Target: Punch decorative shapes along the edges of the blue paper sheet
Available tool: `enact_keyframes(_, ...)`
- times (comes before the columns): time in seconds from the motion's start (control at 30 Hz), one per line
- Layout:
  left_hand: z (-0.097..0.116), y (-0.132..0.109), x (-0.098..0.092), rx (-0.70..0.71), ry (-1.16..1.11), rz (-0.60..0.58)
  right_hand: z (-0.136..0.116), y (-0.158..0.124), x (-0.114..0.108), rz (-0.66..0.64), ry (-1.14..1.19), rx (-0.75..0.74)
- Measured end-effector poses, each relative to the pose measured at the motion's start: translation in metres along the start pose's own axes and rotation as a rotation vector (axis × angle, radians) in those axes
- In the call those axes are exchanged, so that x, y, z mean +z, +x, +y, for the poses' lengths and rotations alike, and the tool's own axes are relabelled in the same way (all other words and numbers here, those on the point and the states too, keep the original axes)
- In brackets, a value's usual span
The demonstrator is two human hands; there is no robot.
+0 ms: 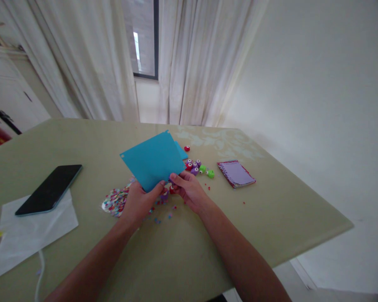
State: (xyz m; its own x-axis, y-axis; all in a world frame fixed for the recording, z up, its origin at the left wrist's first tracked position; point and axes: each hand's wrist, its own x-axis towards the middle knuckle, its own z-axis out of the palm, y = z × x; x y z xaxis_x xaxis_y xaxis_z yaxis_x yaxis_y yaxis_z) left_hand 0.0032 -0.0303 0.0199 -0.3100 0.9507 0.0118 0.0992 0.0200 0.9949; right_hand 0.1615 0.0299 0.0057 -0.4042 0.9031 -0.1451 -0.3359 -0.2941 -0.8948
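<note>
A blue sheet of card (153, 161) is held up over the table, tilted, with small notches punched along its edges. My left hand (138, 201) pinches its near corner from below. My right hand (189, 191) is closed on the same near edge, and a small red punch (171, 189) shows under its fingers. A pile of colourful paper bits (115, 201) lies under and left of my left hand.
Several small punches, red, purple and green (198, 167), lie behind the sheet. A purple notepad (236, 173) lies to the right. A black phone (49, 189) rests on white paper (31, 230) at the left. The table edge (302, 251) runs along the right.
</note>
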Motion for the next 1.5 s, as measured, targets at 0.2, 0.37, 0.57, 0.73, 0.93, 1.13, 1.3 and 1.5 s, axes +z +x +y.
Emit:
enact_keyframes(0.2, -0.002, 0.001, -0.001, 0.025, 0.024, 0.003, 0.0, -0.003, 0.004, 0.003, 0.033, 0.013)
enact_keyframes(0.37, -0.006, 0.001, -0.001, 0.029, 0.046, -0.006, 0.001, -0.004, 0.008, 0.006, 0.038, -0.009)
enact_keyframes(0.57, -0.007, 0.002, -0.002, 0.046, 0.032, 0.009, 0.0, -0.004, 0.007, 0.002, 0.062, 0.0)
enact_keyframes(0.73, -0.004, 0.002, -0.003, 0.015, 0.012, 0.063, -0.013, 0.0, -0.006, -0.022, -0.001, -0.021)
enact_keyframes(0.93, -0.004, 0.003, -0.004, -0.067, -0.049, 0.093, -0.033, 0.006, -0.045, 0.085, -0.435, -0.231)
enact_keyframes(1.13, -0.005, 0.007, -0.006, -0.029, -0.017, 0.078, -0.026, 0.007, -0.057, 0.046, -1.261, -0.202)
enact_keyframes(1.3, -0.01, 0.012, -0.011, 0.006, 0.079, 0.067, -0.02, 0.006, -0.05, 0.02, -1.295, -0.241)
enact_keyframes(1.5, -0.016, 0.011, -0.006, -0.059, -0.058, 0.047, -0.029, 0.009, -0.072, 0.407, -1.496, -0.407)
